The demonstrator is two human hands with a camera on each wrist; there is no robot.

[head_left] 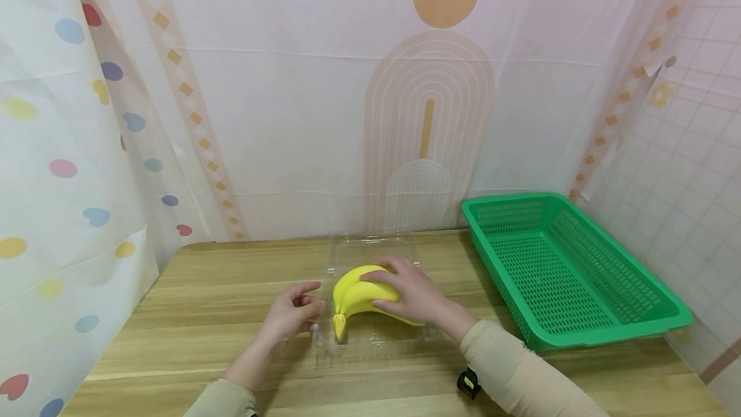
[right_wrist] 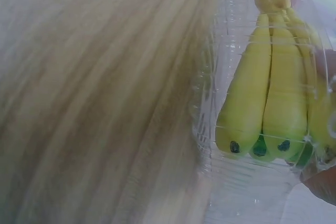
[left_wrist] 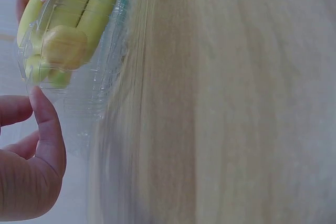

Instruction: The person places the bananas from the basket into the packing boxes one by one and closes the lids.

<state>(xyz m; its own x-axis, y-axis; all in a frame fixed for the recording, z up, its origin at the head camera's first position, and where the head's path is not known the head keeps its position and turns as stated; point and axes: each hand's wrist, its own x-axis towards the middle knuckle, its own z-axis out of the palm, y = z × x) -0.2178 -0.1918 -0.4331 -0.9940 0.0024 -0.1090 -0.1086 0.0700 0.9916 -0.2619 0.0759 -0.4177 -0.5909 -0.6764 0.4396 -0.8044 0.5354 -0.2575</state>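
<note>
A bunch of yellow bananas lies in a clear plastic box, its stem end toward the left. Behind it, the box's clear lid lies folded back. My right hand grips the bunch from above on its right side, fingers over the top and thumb at the near side. Through the clear wall in the right wrist view, the dark banana tips show. My left hand is at the box's left edge, fingers loosely bent, with a gap between thumb and forefinger. Its thumb tip is close to the box corner in the left wrist view.
A green slotted basket stands on the right side of the wooden table. Patterned curtains hang behind the table and on both sides. A small black object is by the right sleeve.
</note>
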